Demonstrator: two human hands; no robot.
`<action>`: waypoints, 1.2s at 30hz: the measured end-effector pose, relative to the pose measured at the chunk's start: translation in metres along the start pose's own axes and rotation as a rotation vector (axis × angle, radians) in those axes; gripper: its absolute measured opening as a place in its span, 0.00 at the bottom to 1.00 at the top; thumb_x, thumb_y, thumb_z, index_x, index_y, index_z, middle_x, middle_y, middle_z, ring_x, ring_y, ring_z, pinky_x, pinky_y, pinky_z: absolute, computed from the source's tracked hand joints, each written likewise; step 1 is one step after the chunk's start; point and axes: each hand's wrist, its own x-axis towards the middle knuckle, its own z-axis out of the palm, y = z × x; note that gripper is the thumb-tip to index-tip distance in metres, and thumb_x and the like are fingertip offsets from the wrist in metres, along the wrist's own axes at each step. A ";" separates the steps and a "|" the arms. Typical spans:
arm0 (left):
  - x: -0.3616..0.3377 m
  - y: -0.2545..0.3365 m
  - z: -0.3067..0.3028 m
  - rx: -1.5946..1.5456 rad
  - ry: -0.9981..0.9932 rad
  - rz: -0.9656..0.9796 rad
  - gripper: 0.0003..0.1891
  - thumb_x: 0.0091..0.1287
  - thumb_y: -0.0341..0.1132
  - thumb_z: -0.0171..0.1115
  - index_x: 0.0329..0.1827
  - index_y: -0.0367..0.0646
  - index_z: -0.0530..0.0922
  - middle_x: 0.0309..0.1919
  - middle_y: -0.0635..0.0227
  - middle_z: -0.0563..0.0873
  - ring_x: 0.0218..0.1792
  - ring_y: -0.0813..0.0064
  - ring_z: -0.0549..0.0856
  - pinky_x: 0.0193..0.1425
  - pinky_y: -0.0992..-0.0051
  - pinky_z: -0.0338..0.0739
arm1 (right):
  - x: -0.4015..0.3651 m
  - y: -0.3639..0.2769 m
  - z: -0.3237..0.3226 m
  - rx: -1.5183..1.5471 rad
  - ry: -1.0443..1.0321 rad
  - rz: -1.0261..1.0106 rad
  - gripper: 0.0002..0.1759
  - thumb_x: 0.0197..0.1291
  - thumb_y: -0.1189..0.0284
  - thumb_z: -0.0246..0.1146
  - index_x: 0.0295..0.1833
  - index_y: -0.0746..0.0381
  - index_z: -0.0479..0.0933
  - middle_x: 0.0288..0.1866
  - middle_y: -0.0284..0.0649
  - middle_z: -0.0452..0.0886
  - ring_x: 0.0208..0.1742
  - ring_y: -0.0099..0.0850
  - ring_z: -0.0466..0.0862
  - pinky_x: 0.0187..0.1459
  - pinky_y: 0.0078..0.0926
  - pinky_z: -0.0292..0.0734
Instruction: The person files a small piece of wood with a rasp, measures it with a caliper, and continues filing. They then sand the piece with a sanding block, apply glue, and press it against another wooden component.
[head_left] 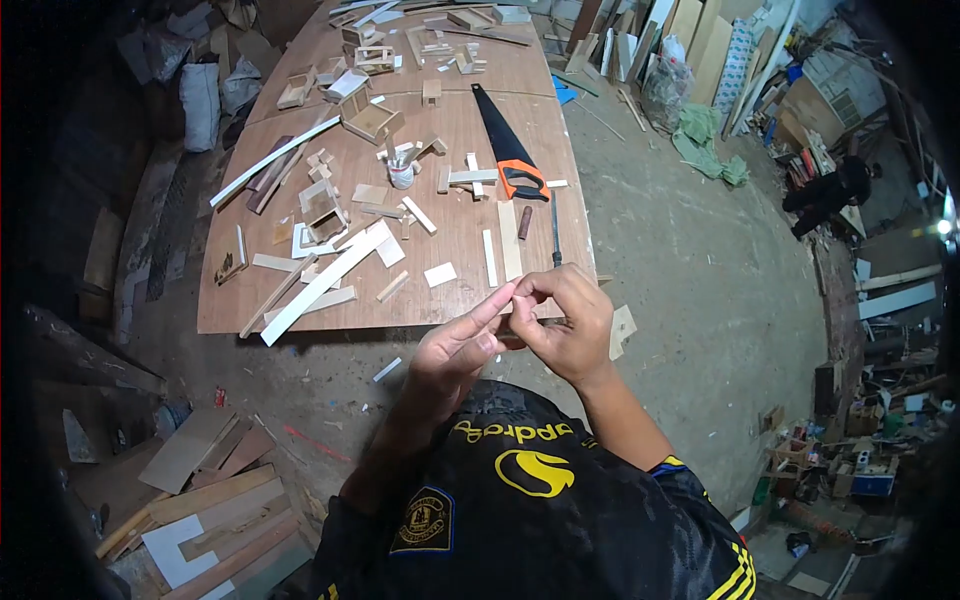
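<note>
My left hand [462,345] is raised in front of my chest at the table's near edge, its fingers stretched out and the thumb apart. My right hand [568,325] meets it, thumb and forefinger pinched at the left fingertips. Whatever lies in that pinch is too small or hidden to make out. Just beyond the hands on the table are a flat wooden strip [510,243], a thin pale strip [490,258], a short dark brown wood piece [525,222] and a narrow metal tool with a dark handle [556,230].
On the wooden table [450,115] lie a handsaw [505,145] with an orange handle, small wooden boxes [370,117], a white container [401,175] holding sticks, and a long pale strip [325,285] overhanging the near edge. Boards [215,500] are stacked on the floor at lower left.
</note>
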 end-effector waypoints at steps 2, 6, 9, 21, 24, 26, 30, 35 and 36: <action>-0.003 0.003 -0.010 0.003 -0.009 0.009 0.33 0.72 0.38 0.50 0.72 0.25 0.51 0.67 0.48 0.67 0.65 0.62 0.71 0.71 0.65 0.62 | 0.004 -0.001 0.012 0.002 0.009 0.000 0.09 0.42 0.78 0.68 0.31 0.63 0.77 0.25 0.38 0.77 0.25 0.34 0.77 0.27 0.26 0.71; -0.011 0.013 -0.025 -0.004 -0.002 0.081 0.32 0.73 0.39 0.49 0.72 0.26 0.52 0.66 0.50 0.69 0.64 0.65 0.72 0.70 0.65 0.64 | 0.013 -0.006 0.034 0.020 -0.026 -0.002 0.08 0.41 0.78 0.68 0.31 0.63 0.77 0.24 0.38 0.76 0.24 0.33 0.76 0.26 0.25 0.71; -0.018 0.025 -0.036 -0.026 0.018 0.087 0.32 0.72 0.39 0.49 0.72 0.26 0.53 0.65 0.51 0.70 0.64 0.66 0.73 0.68 0.65 0.65 | 0.019 -0.012 0.050 0.069 -0.025 -0.002 0.08 0.42 0.79 0.67 0.31 0.64 0.76 0.24 0.38 0.75 0.24 0.32 0.76 0.27 0.25 0.71; -0.047 0.037 -0.122 0.162 0.342 -0.051 0.23 0.74 0.36 0.47 0.68 0.33 0.65 0.62 0.59 0.76 0.57 0.71 0.79 0.58 0.74 0.73 | -0.024 0.013 0.094 0.423 -0.032 0.510 0.03 0.59 0.80 0.61 0.39 0.67 0.75 0.34 0.33 0.78 0.35 0.18 0.77 0.39 0.17 0.72; -0.064 0.026 -0.159 0.114 0.484 -0.132 0.21 0.75 0.38 0.48 0.66 0.36 0.68 0.60 0.60 0.78 0.55 0.73 0.80 0.56 0.75 0.74 | -0.046 0.027 0.098 0.455 -0.050 0.661 0.03 0.62 0.79 0.60 0.40 0.66 0.75 0.35 0.29 0.77 0.36 0.15 0.75 0.39 0.15 0.71; -0.076 0.017 -0.183 0.184 0.581 -0.194 0.23 0.75 0.41 0.47 0.67 0.36 0.67 0.60 0.58 0.77 0.55 0.70 0.79 0.57 0.71 0.73 | -0.058 0.034 0.104 0.467 -0.032 0.745 0.02 0.63 0.78 0.60 0.40 0.66 0.75 0.34 0.27 0.75 0.35 0.14 0.74 0.39 0.13 0.70; -0.096 0.000 -0.219 0.114 0.737 -0.263 0.23 0.75 0.41 0.47 0.67 0.36 0.66 0.59 0.59 0.77 0.54 0.69 0.80 0.57 0.70 0.73 | -0.069 0.036 0.112 0.467 -0.043 0.822 0.03 0.64 0.76 0.61 0.40 0.65 0.75 0.33 0.25 0.74 0.33 0.12 0.71 0.36 0.10 0.66; -0.108 -0.028 -0.269 0.177 0.838 -0.316 0.23 0.74 0.41 0.48 0.66 0.37 0.66 0.59 0.59 0.77 0.54 0.67 0.79 0.56 0.69 0.73 | -0.077 0.045 0.121 0.436 -0.061 0.810 0.03 0.64 0.75 0.61 0.40 0.63 0.75 0.31 0.24 0.73 0.31 0.11 0.69 0.34 0.10 0.64; -0.109 -0.035 -0.281 0.172 0.902 -0.322 0.23 0.73 0.42 0.49 0.66 0.38 0.67 0.59 0.60 0.77 0.54 0.67 0.79 0.56 0.67 0.73 | -0.078 0.046 0.121 0.420 -0.069 0.814 0.03 0.64 0.75 0.61 0.40 0.63 0.75 0.31 0.23 0.73 0.31 0.11 0.69 0.33 0.10 0.64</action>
